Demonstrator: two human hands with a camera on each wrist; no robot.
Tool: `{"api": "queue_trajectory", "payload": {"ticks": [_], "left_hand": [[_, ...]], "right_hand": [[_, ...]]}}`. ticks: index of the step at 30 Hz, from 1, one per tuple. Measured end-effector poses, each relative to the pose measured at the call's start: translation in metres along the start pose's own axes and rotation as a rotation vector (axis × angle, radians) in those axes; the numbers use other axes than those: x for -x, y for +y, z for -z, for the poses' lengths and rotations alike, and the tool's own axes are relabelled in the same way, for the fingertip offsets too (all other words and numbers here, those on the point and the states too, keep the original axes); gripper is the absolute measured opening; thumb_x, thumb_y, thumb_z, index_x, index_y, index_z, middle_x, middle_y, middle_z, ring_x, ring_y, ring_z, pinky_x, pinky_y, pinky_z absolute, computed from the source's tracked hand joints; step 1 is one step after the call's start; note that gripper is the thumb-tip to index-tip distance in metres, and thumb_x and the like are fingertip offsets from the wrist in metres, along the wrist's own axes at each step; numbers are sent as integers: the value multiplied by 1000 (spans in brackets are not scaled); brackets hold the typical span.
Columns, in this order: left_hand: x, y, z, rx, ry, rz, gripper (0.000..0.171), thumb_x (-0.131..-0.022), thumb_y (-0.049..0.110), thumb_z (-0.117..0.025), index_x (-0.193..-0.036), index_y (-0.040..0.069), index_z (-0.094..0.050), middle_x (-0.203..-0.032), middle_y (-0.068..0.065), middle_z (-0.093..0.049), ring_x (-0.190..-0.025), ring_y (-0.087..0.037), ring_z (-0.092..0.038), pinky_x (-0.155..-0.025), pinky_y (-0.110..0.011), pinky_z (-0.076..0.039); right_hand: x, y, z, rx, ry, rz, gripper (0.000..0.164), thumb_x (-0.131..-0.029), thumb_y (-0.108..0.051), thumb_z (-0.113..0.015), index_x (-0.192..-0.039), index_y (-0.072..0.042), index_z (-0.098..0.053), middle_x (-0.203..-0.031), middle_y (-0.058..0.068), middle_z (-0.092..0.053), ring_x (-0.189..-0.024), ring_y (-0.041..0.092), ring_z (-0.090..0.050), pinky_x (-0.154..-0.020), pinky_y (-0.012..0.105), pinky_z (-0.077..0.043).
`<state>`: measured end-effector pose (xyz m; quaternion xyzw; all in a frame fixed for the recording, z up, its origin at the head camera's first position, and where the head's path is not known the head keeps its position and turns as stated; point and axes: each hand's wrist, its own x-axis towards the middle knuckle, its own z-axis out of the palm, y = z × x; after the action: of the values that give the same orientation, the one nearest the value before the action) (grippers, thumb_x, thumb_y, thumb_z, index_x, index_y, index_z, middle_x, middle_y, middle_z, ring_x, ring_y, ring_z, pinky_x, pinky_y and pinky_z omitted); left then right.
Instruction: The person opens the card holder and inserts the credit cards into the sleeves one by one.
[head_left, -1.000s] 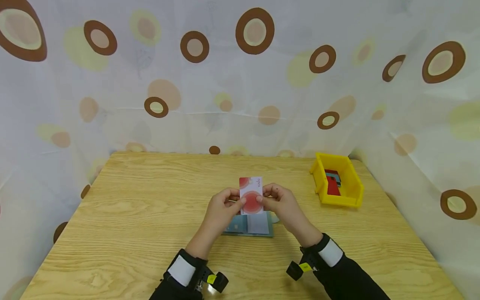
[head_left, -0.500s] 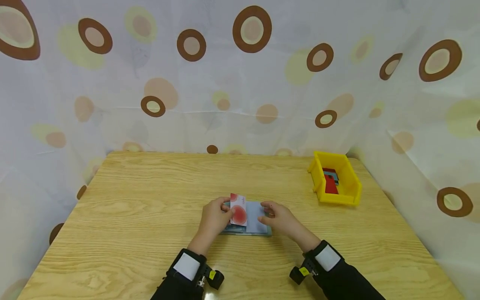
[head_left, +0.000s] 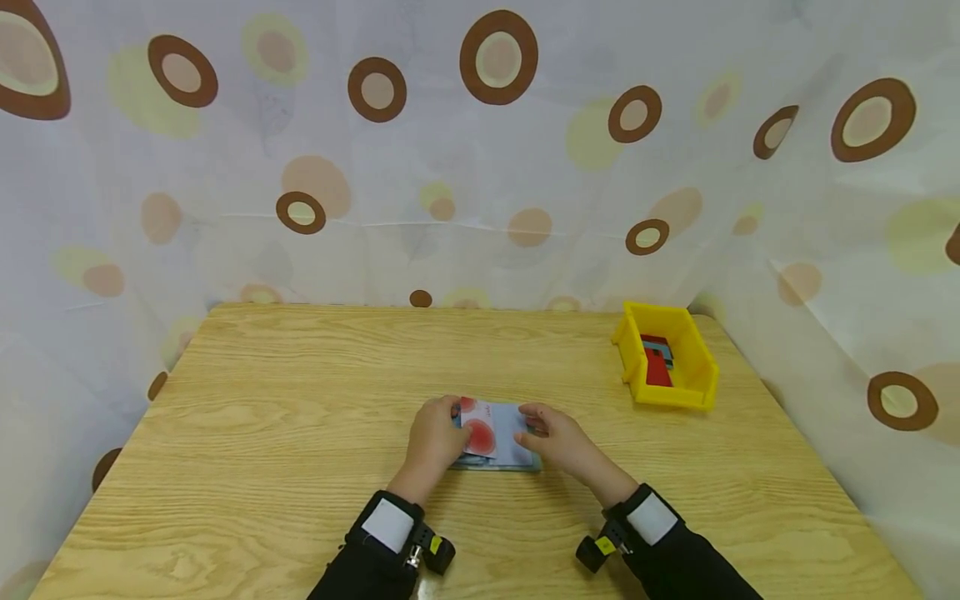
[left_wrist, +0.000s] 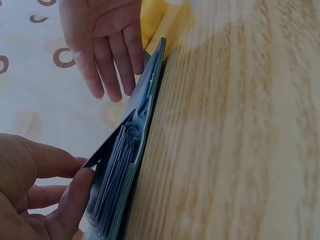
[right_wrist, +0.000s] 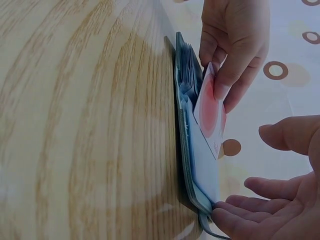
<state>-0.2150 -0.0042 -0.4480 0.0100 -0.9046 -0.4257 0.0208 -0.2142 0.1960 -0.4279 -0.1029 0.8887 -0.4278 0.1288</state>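
Observation:
A card holder [head_left: 513, 435] with blue-green covers lies spread open on the table, its clear sleeves [left_wrist: 134, 129] stacked on the left half. My left hand [head_left: 437, 435] pinches a white card with red circles [head_left: 478, 433] between thumb and fingers. The card slants close over the sleeves, its lower edge near the fold, as the right wrist view shows. Beside the holder's right cover is my right hand [head_left: 557, 440], thumb apart from the fingers and nothing held. In the right wrist view its fingertips [right_wrist: 220, 212] are right at the cover's edge, by a strap [right_wrist: 207, 227].
A yellow bin [head_left: 675, 398] stands at the back right of the wooden table [head_left: 300, 375], with red and blue flat pieces [head_left: 657, 367] inside. A patterned curtain [head_left: 480, 167] hangs behind and along both sides.
The card has come down and left from above the holder to close over its left half. My right hand has let go of it and moved slightly right; the left hand still holds it.

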Motion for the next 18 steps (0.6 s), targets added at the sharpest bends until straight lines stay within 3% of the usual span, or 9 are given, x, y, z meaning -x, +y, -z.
{"api": "queue_trajectory", "payload": {"ticks": [5,11,15,18], "left_hand": [[1,3,2,-38,-17,-9,40,-81,6,-74,-117,-6,-65,-102,-17,-64,-97,-30,-59,-86,-44,-50],[2,5,2,-69,-65,-65,37,-80,6,-75,-115,-3,-68,-100,-16,-67,-95,-28,-61,-80,-42,-52],[0,7,0,-74,-81,-59,36,-82,7,-74,-116,-2,-68,-99,-14,-68,-90,-25,-62,-77,-40,-52],[-1,9,-4,-66,-68,-53,35,-82,7,-74,-115,-4,-67,-90,-11,-67,-80,-21,-59,-69,-36,-51]], "right_hand": [[1,0,0,-3,-3,7,48,-94,-12,-63,-135,9,-48,-137,27,-50,-126,41,-48,-102,51,-40],[0,2,0,-5,-10,16,49,-94,-12,-63,-135,9,-47,-137,27,-50,-126,42,-48,-102,50,-41],[1,3,1,-11,-18,19,49,-95,-13,-62,-136,8,-47,-138,27,-49,-127,42,-48,-101,50,-41],[2,2,0,-21,-19,18,49,-95,-13,-62,-137,8,-46,-138,27,-49,-127,42,-47,-101,50,-41]]}}
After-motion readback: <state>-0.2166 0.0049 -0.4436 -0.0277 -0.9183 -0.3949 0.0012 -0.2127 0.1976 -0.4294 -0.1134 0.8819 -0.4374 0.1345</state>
